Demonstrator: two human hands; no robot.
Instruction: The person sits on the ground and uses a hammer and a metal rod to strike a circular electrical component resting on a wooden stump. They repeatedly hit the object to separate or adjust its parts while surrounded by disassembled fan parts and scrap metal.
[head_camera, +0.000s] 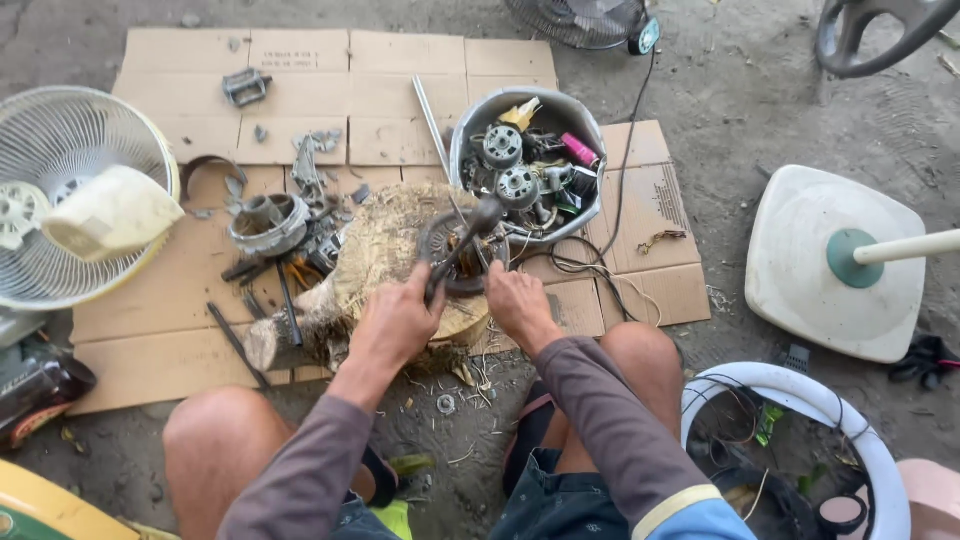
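Observation:
A round dark motor stator (452, 250) lies on a wooden stump (385, 255) in front of my knees. My left hand (397, 322) is shut on the handle of a hammer (462, 240), whose head sits over the stator. My right hand (517, 303) rests at the stator's near right edge and steadies it; what its fingers grip is hidden.
A metal bowl (470, 130) of small motors and parts stands behind the stump on flattened cardboard (200, 280). Loose metal parts and tools (285, 235) lie left of the stump. A fan grille (70, 190) sits far left, a fan base (835, 260) right, a white-rimmed tub (800, 385) near right.

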